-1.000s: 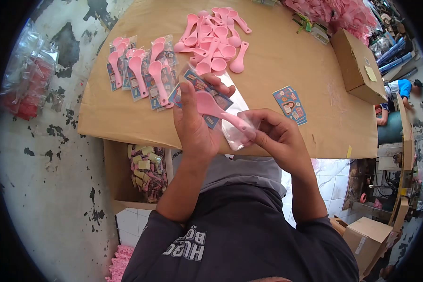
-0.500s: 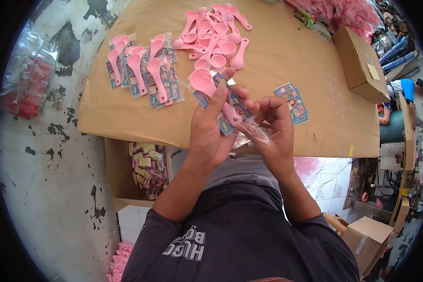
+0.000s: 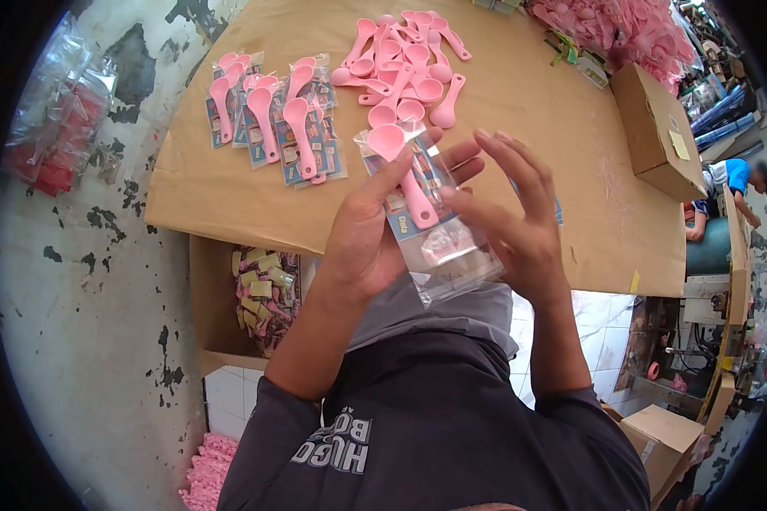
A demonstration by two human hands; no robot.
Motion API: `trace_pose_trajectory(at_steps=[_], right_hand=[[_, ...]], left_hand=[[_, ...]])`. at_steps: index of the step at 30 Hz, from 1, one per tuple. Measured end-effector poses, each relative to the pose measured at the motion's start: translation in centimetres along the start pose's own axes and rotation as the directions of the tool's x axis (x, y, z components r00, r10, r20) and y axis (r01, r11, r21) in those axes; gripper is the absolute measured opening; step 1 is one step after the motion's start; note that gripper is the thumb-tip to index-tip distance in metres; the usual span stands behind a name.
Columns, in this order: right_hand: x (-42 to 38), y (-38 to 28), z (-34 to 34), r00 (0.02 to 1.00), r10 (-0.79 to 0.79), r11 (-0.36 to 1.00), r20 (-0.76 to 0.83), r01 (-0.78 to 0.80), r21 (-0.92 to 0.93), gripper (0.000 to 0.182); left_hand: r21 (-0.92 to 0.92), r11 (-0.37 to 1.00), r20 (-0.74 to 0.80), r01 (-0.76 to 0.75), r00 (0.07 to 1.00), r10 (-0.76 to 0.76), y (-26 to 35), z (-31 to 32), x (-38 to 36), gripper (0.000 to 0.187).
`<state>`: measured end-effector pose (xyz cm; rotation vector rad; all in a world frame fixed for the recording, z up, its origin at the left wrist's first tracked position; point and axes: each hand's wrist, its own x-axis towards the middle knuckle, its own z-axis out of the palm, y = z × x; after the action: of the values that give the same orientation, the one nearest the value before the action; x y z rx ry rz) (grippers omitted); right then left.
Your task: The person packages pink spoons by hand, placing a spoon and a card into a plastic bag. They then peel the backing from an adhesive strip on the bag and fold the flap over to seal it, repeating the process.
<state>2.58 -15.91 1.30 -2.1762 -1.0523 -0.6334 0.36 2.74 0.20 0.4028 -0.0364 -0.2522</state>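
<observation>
My left hand (image 3: 368, 223) grips a clear plastic bag (image 3: 464, 271) between thumb and fingers. Inside lie a pink spoon (image 3: 420, 203), bowl toward the table's far side, and a blue printed card (image 3: 399, 223) behind it. The bag's lower end hangs loose toward my body. Beside the bag, my right hand (image 3: 527, 226) is open with its fingers spread, fingertips close to the spoon's handle. Past the hands, a heap of loose pink spoons (image 3: 415, 55) lies on the table. Bagged spoons with cards (image 3: 296, 136) are laid out at left.
A brown-covered table (image 3: 605, 230) spans the view. My right hand mostly hides a card stack (image 3: 559, 211). A cardboard box (image 3: 656, 128) stands at the right edge. An open carton (image 3: 222, 324) of packed items sits below at left. Another person (image 3: 729, 179) is at far right.
My right hand has let go of the bag and opened, lifting away to the right. The bag now hangs extended below the spoon. The view has shifted slightly.
</observation>
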Motion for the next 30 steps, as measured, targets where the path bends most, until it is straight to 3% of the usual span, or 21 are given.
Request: trace_pose_trajectory(at_steps=[4,6,7,9,11,13,14,15,17,18,20,21,23,24,26,30], right_hand=[[0.9,-0.2,0.2,0.999,-0.035,0.99,-0.03,0.039,0.135,0.042],[1.2,0.3,0.2,0.994,-0.026,0.952,-0.11,0.058,0.3,0.039],[1.2,0.3,0.1,0.993,-0.026,0.952,-0.114,0.06,0.299,0.039],[0.5,0.3,-0.5,0.958,0.267,0.72,-0.103,-0.127,0.682,0.028],[0.3,0.2,-0.6,0.942,0.321,0.73,-0.102,-0.177,0.66,0.03],[0.7,-0.6,-0.6,0.882,0.469,0.631,0.033,-0.361,0.687,0.044],[0.8,-0.8,-0.7,0.877,0.468,0.605,0.109,-0.408,0.684,0.055],[0.6,-0.8,-0.5,0.874,0.474,0.603,0.112,-0.414,0.682,0.055],[0.2,-0.8,0.3,0.807,0.555,0.438,0.201,-0.489,0.754,0.054],[0.1,-0.9,0.5,0.807,0.554,0.439,0.202,-0.49,0.753,0.054],[0.0,-0.9,0.9,0.746,0.648,0.436,0.153,-0.528,0.729,0.054],[0.0,-0.8,1.1,0.747,0.648,0.439,0.15,-0.527,0.728,0.054],[0.2,-0.3,1.4,0.855,0.459,0.868,-0.243,-0.372,0.33,0.048],[0.5,0.0,1.2,0.855,0.456,0.871,-0.248,-0.371,0.323,0.048],[1.1,0.6,0.7,0.944,0.118,0.987,-0.307,-0.145,-0.067,0.04],[2.1,0.2,0.8,0.952,0.03,0.977,-0.305,-0.093,-0.194,0.029]], left_hand=[[0.049,0.991,0.021,0.124,0.992,-0.125,-0.4,-0.7,-0.1,0.053],[0.059,0.993,0.019,0.102,0.994,-0.103,-0.3,-0.7,0.1,0.053],[0.065,0.995,0.013,0.078,0.997,-0.079,-0.1,-0.7,0.2,0.054],[0.156,0.987,-0.039,0.038,0.999,-0.032,0.5,-0.8,0.4,0.054],[0.341,0.931,0.025,-0.127,0.992,0.126,0.7,-0.9,0.4,0.054],[0.377,0.915,0.09,-0.144,0.989,0.119,0.9,-1.0,0.3,0.051],[0.529,0.833,0.137,-0.164,0.985,0.107,0.8,-0.6,0.1,0.048],[0.662,0.725,0.182,-0.188,0.979,0.088,0.7,-0.2,-0.2,0.045],[0.696,0.706,0.1,-0.13,0.991,0.084,0.4,0.1,-0.5,0.041],[0.696,0.711,0.041,-0.098,0.994,0.097,0.2,-0.1,-0.4,0.04],[0.694,0.717,-0.016,-0.069,0.994,0.11,-0.2,-0.5,-0.3,0.04],[0.73,0.671,0.006,-0.13,0.983,0.184,-0.5,-0.7,-0.2,0.04],[0.759,0.622,0.039,-0.192,0.967,0.251,-0.7,-0.4,-0.3,0.04],[0.775,0.615,0.002,-0.147,0.973,0.231,-0.6,0.2,-0.6,0.042],[0.79,0.601,-0.03,-0.124,0.971,0.239,-1.1,0.7,-0.8,0.052],[0.834,0.54,0.014,-0.112,0.983,0.182,-0.9,0.4,-1.0,0.059]])
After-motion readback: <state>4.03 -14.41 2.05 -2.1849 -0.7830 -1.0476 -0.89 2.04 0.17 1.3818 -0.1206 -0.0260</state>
